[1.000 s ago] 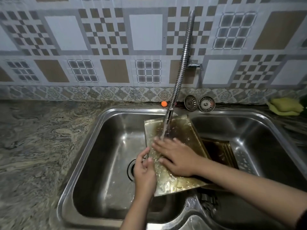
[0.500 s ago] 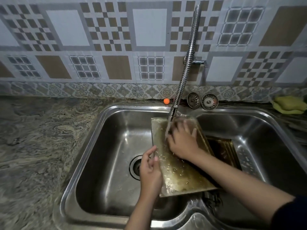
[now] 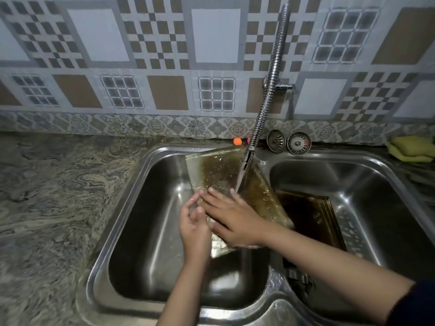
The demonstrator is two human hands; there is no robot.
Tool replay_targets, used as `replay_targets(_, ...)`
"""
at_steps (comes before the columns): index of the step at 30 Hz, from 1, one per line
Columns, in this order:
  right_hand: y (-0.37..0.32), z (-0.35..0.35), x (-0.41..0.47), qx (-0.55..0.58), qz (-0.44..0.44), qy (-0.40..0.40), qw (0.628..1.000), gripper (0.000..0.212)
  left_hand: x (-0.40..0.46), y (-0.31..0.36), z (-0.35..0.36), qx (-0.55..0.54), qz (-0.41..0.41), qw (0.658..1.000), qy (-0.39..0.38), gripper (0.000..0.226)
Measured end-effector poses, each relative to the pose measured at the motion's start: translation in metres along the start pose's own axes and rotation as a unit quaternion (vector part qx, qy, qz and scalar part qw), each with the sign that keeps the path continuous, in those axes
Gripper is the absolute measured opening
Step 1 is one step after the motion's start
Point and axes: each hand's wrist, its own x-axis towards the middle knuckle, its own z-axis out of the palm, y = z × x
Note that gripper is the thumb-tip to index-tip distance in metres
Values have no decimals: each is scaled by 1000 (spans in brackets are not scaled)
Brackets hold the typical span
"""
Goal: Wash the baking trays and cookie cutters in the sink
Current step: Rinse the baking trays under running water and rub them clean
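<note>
Nearest the camera, the left hand (image 3: 195, 228) grips the left long edge of the baking tray (image 3: 226, 177), fingers curled round the rim, thumb on the upper face. Just beside it, the right hand (image 3: 233, 217) lies flat on the tray's wet surface, fingers straight and spread, palm pressing; it holds nothing. The tray is tilted, its near corner low over the left basin of the sink (image 3: 117, 231) and its far edge raised against the sink's back rim. Its long axis runs away from the person, near-left to far, so the uncleaned face lies beyond both hands, up the slope. The right hand is the nearer to that stained area; any rubbing stroke would, in my judgement, travel away from the body along the long axis while the left hand steadies the edge. The water stream (image 3: 241, 182) lands just beyond the right fingertips, falling from the flexible faucet (image 3: 268, 90), whose nozzle hangs close above the tray and could obstruct a long stroke. A second tray (image 3: 308, 215), dark, rests in the right basin, partly under the first. Farther back, two sink strainers (image 3: 289, 142) stand at the wall, an orange ball (image 3: 237, 141) beside the faucet, and a yellow-green cloth (image 3: 412, 149) at far right. No cookie cutters can be identified.
</note>
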Motion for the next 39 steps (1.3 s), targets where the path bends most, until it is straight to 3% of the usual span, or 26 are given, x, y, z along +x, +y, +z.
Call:
replay_targets(3, 28, -12, -6, -54, 9, -29, 998, 54, 5, -2, -10, 29, 22, 999, 25, 31)
replay_targets(7, 26, -15, 15, -52, 204, 39, 977, 56, -11, -15, 2, 39, 1, 999, -10, 30)
replay_targets(8, 18, -11, 19, -48, 207, 58, 975, 58, -13, -16, 6, 38, -3, 999, -16, 30)
replay_targets(10, 4, 1, 16, -36, 120, 51, 991, 60, -12, -16, 6, 23, -7, 1000, -7, 31)
replay_targets(13, 8, -3, -7, -3, 2, -38, 999, 59, -1, -8, -13, 32, -6, 999, 20, 35)
replay_targets(16, 32, -22, -26, -7, 38, -47, 998, 58, 8, -6, -37, 75, 8, 997, 21, 35)
replay_targets(19, 46, -30, -43, -34, 98, 48, 993, 47, 14, -6, -51, 86, 6, 996, 13, 34)
replay_targets(21, 47, -28, -53, 56, 150, 75, 984, 45, 17, -6, -56, 85, -1, 996, 11, 32)
replay_targets(23, 44, -23, -61, 217, 208, 82, 950, 44, 18, -7, -60, 76, -17, 997, 2, 32)
replay_targets(25, 39, -20, -63, 362, 246, 104, 893, 42, 18, -10, -60, 70, -47, 996, -9, 31)
replay_targets(28, 33, -14, -61, 472, 261, 137, 831, 41, 15, -13, -55, 67, -78, 995, -3, 30)
replay_targets(35, 31, -36, -49, 527, 373, 214, 733, 35, 14, -17, -43, 49, -204, 978, -14, 18)
replay_targets(39, 28, -51, -44, 521, 385, 203, 734, 32, 14, -9, -40, 104, -217, 970, -26, 12)
